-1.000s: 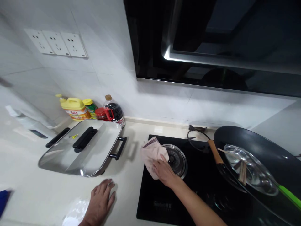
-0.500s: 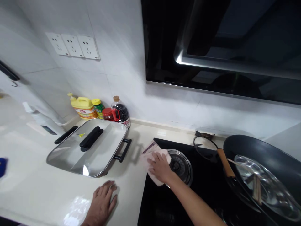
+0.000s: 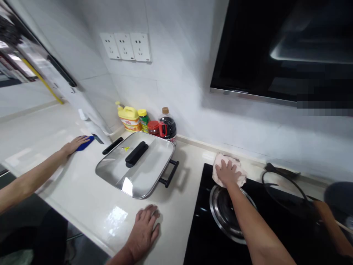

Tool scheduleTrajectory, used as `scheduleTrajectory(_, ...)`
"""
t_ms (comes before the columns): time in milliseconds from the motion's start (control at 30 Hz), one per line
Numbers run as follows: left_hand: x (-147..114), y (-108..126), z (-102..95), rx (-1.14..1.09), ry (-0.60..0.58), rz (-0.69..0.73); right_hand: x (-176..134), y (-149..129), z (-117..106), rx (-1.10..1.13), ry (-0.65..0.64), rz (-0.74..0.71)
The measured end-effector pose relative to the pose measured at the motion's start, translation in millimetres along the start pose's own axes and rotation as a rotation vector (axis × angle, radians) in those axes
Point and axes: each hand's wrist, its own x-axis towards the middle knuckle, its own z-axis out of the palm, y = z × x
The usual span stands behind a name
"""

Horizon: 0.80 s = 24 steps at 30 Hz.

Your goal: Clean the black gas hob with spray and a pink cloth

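My right hand [image 3: 227,172] presses down on a pale pink cloth [image 3: 240,177], holding it against the back edge of the black stove [image 3: 199,221], just behind a round metal burner [image 3: 220,217]. Its fingers are spread over the cloth. Palm down on the white counter [image 3: 176,206], my left hand [image 3: 143,231] is open and holds nothing. Beyond it stands a rectangular electric pan with a glass lid [image 3: 154,162] and black handles; the left hand does not touch it.
At left, another person's hand [image 3: 73,144] rests on a blue cloth [image 3: 85,143]. Behind the pan are a yellow jug [image 3: 129,117], a red-lidded jar [image 3: 153,127] and a dark sauce bottle [image 3: 169,127]. A wooden-handled wok [image 3: 338,198] is at right; a range hood [image 3: 256,55] hangs above.
My right hand and the cloth have moved from the burner's left side to behind it. The view has swung left, bringing another person's arm into sight. My left hand stays on the counter.
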Motion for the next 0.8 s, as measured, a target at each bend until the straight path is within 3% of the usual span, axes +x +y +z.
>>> scheduleTrajectory(167,-5.9,0.8,3.5,-0.005,0.0,0.002,7.5,-68.1,11.4,0.022,0.061,-0.015)
scheduleTrajectory(333,-6.7,-0.3,2.2,0.01,0.008,-0.002,-23.4,-154.6,25.2,-0.016,0.016,-0.402)
scheduleTrajectory(433,-3.8,1.5,-2.1,0.025,0.042,-0.014,-57.7,-186.9,36.6,-0.013,-0.041,-0.563)
scheduleTrajectory(533,-3.5,2.3,-2.5,0.055,0.059,-0.021,-102.8,-187.9,48.1,0.003,-0.026,-0.691)
scheduleTrajectory(667,-7.7,-1.9,5.1,0.057,0.09,-0.018,-164.2,-155.9,62.7,0.073,0.008,-0.941)
scheduleTrajectory(800,-9.1,-6.7,9.9,0.038,0.109,-0.001,-187.1,-134.7,68.8,0.098,0.002,-1.223)
